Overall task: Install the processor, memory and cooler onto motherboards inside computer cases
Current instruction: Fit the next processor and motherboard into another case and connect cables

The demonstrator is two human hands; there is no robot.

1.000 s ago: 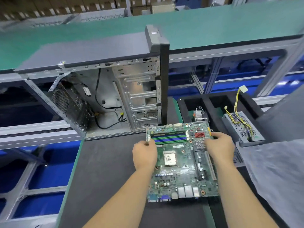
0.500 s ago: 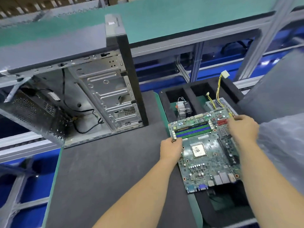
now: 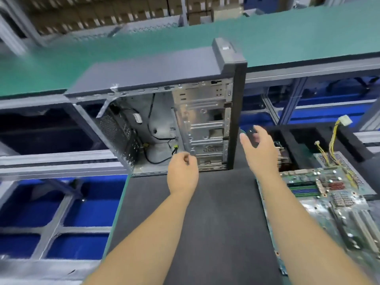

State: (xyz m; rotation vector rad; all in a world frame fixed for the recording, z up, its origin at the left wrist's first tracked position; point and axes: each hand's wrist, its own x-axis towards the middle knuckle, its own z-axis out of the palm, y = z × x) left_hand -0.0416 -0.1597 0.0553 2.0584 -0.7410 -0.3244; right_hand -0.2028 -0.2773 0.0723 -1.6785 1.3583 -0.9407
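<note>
Both hands are reaching toward the open computer case [image 3: 164, 112], which is standing upright at the centre of the frame on the dark table [image 3: 216, 212]. The left hand [image 3: 182, 173] is hanging just in front of the case's lower opening with its fingers loosely curled and nothing in its grip. The right hand [image 3: 258, 150] is spreading its fingers apart beside the case's dark front edge, not yet touching it as far as the blur allows. The motherboard [image 3: 329, 204] is lying flat at the right of the frame, apart from both hands, beside the black foam tray [image 3: 349, 138] with the yellow wires [image 3: 334, 138].

The step in hand looks like taking hold of the case to lay it down or turn it. To do this well, the hands should be gripping solid frame metal: the front panel edge on the right, the bottom rail on the left. Fingers should be staying clear of the loose black cables [image 3: 156, 138] inside, and the case should be tipping slowly toward the bare table, away from the board.
</note>
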